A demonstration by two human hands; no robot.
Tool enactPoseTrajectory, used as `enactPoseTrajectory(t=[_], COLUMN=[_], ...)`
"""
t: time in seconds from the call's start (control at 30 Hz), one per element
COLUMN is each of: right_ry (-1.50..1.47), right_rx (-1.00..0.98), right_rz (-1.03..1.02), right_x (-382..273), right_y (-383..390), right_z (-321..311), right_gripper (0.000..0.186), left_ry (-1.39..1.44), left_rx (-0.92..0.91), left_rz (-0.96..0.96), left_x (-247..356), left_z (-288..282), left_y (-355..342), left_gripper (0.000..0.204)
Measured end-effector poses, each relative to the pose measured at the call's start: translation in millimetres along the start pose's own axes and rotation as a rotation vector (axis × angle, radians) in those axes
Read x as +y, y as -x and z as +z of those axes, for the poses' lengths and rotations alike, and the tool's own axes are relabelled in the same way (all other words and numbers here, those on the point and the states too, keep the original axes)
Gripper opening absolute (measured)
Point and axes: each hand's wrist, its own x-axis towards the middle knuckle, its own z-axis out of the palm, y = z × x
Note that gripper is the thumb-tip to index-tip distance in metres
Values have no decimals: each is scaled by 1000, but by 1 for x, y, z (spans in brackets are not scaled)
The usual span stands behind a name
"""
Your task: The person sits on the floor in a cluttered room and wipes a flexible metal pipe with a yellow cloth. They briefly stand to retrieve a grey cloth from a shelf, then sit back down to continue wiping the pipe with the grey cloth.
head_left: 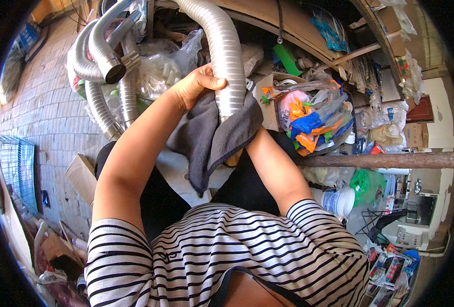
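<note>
A silver corrugated flexible duct hose (227,56) comes down from the top middle toward my lap. My left hand (198,87) grips its left side, thumb lying across the ridges and the other fingers mostly out of sight behind it. A dark grey cloth (206,135) wraps around the hose's lower end and hangs down between my knees. My right forearm (273,163) reaches up to the cloth's right side. The cloth covers my right hand, so its fingers do not show.
More silver duct hoses (86,56) lie bunched at the upper left, beside clear plastic bags (160,71). On the right is a heap of orange and blue plastic bags (314,117), with a wooden pole (380,160) below. A blue wire crate (17,169) stands on the paving at left.
</note>
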Motion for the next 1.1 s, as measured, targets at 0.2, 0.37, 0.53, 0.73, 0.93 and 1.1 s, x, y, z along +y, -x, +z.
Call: enactPoseTrajectory(t=[0.2, 0.37, 0.53, 0.73, 0.93, 1.1], right_ry=[326, 935, -58, 665, 188, 60], right_rx=[-166, 200, 77, -136, -65, -4], right_rz=[123, -138, -343, -91, 87, 270], right_x=[-32, -57, -5, -30, -20, -24], right_y=[-3, -4, -10, -5, 1, 6], right_z=[-25, 20, 23, -13, -12, -13], right_gripper=[27, 28, 27, 31, 27, 25], left_ry=[-27, -319, -430, -127, 45, 46], left_rx=[125, 488, 652, 370, 146, 240], left_rz=[103, 134, 83, 49, -10, -20], left_x=[3, -15, -30, -8, -8, -11], left_z=[-2, 1, 8, -2, -3, -8], left_y=[0, -6, -14, -6, -1, -3], left_gripper=[49, 56, 57, 47, 51, 47])
